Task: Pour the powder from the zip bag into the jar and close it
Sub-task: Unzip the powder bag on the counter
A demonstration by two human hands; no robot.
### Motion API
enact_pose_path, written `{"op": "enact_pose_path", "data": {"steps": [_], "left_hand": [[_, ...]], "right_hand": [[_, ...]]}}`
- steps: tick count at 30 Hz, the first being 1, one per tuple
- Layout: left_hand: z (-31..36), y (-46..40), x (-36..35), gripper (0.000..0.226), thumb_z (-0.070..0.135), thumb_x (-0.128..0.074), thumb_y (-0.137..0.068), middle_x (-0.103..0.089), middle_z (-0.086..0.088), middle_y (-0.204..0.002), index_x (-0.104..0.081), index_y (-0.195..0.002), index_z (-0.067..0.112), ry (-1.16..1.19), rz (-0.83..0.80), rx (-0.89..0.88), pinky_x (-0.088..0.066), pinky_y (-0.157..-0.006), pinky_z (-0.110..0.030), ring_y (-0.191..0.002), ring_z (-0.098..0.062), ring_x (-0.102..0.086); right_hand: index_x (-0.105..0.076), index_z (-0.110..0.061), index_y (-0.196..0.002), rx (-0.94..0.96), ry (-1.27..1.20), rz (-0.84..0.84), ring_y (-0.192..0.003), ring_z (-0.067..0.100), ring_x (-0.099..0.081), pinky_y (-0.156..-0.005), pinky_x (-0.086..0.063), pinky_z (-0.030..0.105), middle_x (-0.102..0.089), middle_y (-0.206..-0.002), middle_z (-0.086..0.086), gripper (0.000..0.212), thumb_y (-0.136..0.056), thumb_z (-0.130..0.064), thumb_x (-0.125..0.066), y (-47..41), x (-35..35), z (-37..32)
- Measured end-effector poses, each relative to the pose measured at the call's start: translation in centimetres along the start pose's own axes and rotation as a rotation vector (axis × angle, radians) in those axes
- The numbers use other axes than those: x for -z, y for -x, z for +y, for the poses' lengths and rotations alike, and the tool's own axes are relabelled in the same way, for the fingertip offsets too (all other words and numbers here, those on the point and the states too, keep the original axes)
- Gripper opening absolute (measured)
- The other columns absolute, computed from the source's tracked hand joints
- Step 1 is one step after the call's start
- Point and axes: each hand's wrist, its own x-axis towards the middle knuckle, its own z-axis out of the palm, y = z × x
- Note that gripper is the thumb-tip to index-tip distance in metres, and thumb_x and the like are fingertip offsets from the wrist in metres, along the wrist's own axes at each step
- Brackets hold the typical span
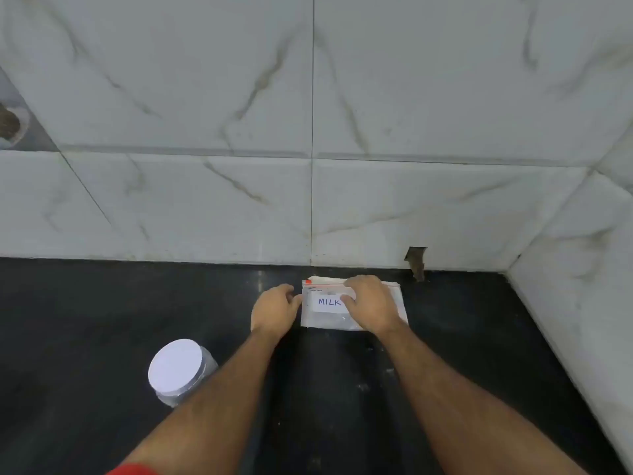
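Observation:
A clear zip bag with a white label reading MILK lies flat on the black counter, close to the tiled back wall. It holds pale powder and has a red mark at its top left corner. My left hand touches the bag's left edge with curled fingers. My right hand rests on top of the bag's right half, fingers over the label's end. A clear plastic jar with a white lid on it stands to the lower left, apart from both hands.
The black counter runs left and toward me. White marble-look tiled walls rise behind and on the right, meeting in a corner at the back right. A chipped hole in the tile sits just behind the bag.

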Motion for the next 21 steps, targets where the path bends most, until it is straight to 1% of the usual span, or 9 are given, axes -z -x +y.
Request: {"op": "enact_pose_path", "data": {"steps": [3,5,8,11,14,16,17,19,21], "left_hand": [[0.2,-2.1,-0.9,0.043,0.037,-0.060,-0.097,-0.069,-0.003,-0.129,-0.062,-0.133,0.014,0.149,0.013,0.125,-0.049,-0.094,-0.030,-0.115,-0.019,-0.065],[0.5,-3.2,-1.4,0.041,0.035,-0.061,-0.096,-0.069,-0.005,-0.128,-0.064,-0.131,0.013,0.205,0.005,0.194,-0.050,-0.095,-0.033,-0.116,-0.021,-0.065],[0.4,-4.7,-2.5,0.041,0.037,-0.062,-0.095,-0.071,-0.006,-0.125,-0.067,-0.127,0.012,0.268,0.009,0.266,-0.052,-0.095,-0.034,-0.115,-0.023,-0.065],[0.3,-5.7,-3.5,0.038,0.036,-0.063,-0.093,-0.072,-0.006,-0.122,-0.069,-0.123,0.012,0.349,-0.001,0.326,-0.053,-0.093,-0.033,-0.111,-0.023,-0.066],[0.4,-6.2,-4.3,0.030,0.031,-0.065,-0.093,-0.074,-0.004,-0.115,-0.073,-0.115,0.013,0.446,0.008,0.349,-0.051,-0.080,-0.027,-0.100,-0.018,-0.066],[0.7,-6.3,-4.6,0.020,0.027,-0.066,-0.092,-0.076,-0.002,-0.107,-0.076,-0.104,0.015,0.500,0.021,0.365,-0.047,-0.067,-0.022,-0.089,-0.013,-0.065],[0.8,-6.3,-4.7,0.013,0.025,-0.066,-0.091,-0.076,-0.001,-0.104,-0.076,-0.096,0.018,0.543,0.032,0.376,-0.047,-0.065,-0.022,-0.087,-0.013,-0.065],[1.3,-6.1,-4.4,0.012,0.021,-0.067,-0.091,-0.077,-0.002,-0.098,-0.073,-0.081,0.023,0.651,0.048,0.381,-0.055,-0.071,-0.028,-0.087,-0.016,-0.069],[1.8,-5.9,-3.8,0.011,0.019,-0.068,-0.091,-0.077,-0.005,-0.094,-0.075,-0.082,0.018,0.757,0.040,0.359,-0.060,-0.079,-0.036,-0.088,-0.020,-0.073]], "right_hand": [[-0.062,-0.020,-0.132,0.063,-0.009,-0.013,-0.123,0.021,-0.053,-0.107,-0.040,0.036,-0.063,-0.134,0.002,0.034,-0.101,-0.031,-0.054,-2.8,-0.7,-0.9],[-0.063,-0.019,-0.131,0.071,-0.032,-0.037,-0.121,0.022,-0.054,-0.106,-0.040,0.036,-0.064,-0.132,0.003,0.032,-0.102,-0.028,-0.053,-4.4,-1.3,-1.6],[-0.065,-0.018,-0.129,0.074,-0.051,-0.044,-0.119,0.021,-0.055,-0.107,-0.043,0.037,-0.065,-0.130,0.003,0.030,-0.103,-0.025,-0.051,-6.1,-2.4,-2.0],[-0.068,-0.019,-0.123,0.086,-0.034,-0.053,-0.115,0.021,-0.057,-0.102,-0.045,0.039,-0.066,-0.125,0.002,0.028,-0.104,-0.022,-0.047,-7.0,-3.3,-1.7],[-0.068,-0.022,-0.119,0.079,-0.005,-0.054,-0.115,0.021,-0.054,-0.098,-0.043,0.040,-0.064,-0.124,0.000,0.029,-0.105,-0.023,-0.042,-7.3,-4.0,-0.9],[-0.068,-0.024,-0.118,0.077,0.010,-0.053,-0.115,0.021,-0.053,-0.098,-0.043,0.041,-0.063,-0.123,-0.001,0.030,-0.106,-0.024,-0.041,-7.4,-4.3,-0.6],[-0.068,-0.024,-0.118,0.076,0.009,-0.053,-0.115,0.020,-0.053,-0.099,-0.042,0.041,-0.063,-0.123,-0.001,0.029,-0.106,-0.024,-0.041,-7.4,-4.3,-0.5],[-0.069,-0.024,-0.116,0.075,-0.013,-0.059,-0.114,0.020,-0.054,-0.100,-0.042,0.042,-0.064,-0.121,-0.002,0.029,-0.105,-0.025,-0.042,-7.4,-3.9,-0.5],[-0.071,-0.024,-0.109,0.071,-0.053,-0.079,-0.108,0.019,-0.058,-0.099,-0.044,0.044,-0.067,-0.113,-0.003,0.029,-0.104,-0.026,-0.043,-7.4,-3.1,-0.7]]}}
